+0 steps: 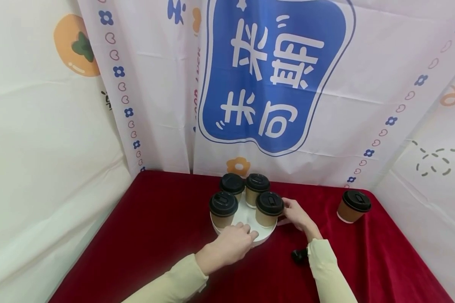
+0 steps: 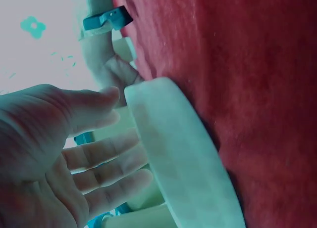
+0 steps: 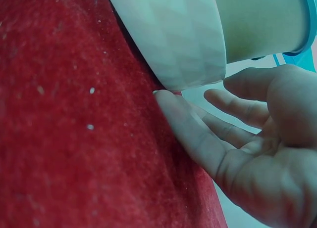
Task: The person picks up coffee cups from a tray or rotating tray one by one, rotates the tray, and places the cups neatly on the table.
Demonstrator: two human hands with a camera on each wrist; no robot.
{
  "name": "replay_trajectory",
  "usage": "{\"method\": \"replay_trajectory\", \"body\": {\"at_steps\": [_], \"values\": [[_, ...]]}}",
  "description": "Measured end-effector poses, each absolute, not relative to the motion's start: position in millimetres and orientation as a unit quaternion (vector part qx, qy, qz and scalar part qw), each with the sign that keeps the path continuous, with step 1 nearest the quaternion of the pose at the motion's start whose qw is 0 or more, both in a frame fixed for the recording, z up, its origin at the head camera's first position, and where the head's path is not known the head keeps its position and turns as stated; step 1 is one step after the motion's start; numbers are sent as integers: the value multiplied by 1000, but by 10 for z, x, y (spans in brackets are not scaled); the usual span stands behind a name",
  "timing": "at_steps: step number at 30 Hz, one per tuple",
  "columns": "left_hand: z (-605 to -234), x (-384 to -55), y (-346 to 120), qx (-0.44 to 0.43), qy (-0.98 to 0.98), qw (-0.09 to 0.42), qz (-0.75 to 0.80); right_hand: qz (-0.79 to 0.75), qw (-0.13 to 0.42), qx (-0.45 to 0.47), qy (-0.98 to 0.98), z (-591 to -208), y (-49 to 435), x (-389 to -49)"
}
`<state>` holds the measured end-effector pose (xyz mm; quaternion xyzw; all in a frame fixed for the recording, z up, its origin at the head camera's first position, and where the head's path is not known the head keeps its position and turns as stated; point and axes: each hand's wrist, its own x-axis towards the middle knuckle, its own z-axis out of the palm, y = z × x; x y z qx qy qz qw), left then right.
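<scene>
A round white tray (image 1: 263,233) with a faceted rim sits on the red cloth. On it stand several brown paper coffee cups (image 1: 266,219) with black lids. At the tray's near side is my left hand (image 1: 229,246); the left wrist view shows its fingers (image 2: 111,191) stretched out over the rim (image 2: 181,154), nothing gripped between them and the thumb. My right hand (image 1: 296,216) is at the tray's right side, beside the front right cup. In the right wrist view its thumb and forefinger (image 3: 190,131) are extended against the edge of the rim (image 3: 173,35), without curling round it.
Another lidded coffee cup (image 1: 352,207) stands apart on the right of the red cloth (image 1: 159,235). A black device (image 1: 299,255) is at the right sleeve's cuff. Printed white curtains (image 1: 163,84) enclose the table's back and sides.
</scene>
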<state>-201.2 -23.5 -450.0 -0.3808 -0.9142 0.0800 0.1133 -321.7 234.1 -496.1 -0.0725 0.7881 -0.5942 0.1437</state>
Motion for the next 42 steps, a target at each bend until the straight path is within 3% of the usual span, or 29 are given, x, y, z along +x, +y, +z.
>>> {"method": "replay_trajectory", "body": {"at_steps": [6, 42], "values": [[-4529, -2019, -173, -383, -918, 84, 68, -598, 147, -75, 784, -4943, 2319, -3218], [-4486, -2002, -455, -360, -929, 59, 53, -598, 156, -87, 781, -4938, 2326, -3198]]}}
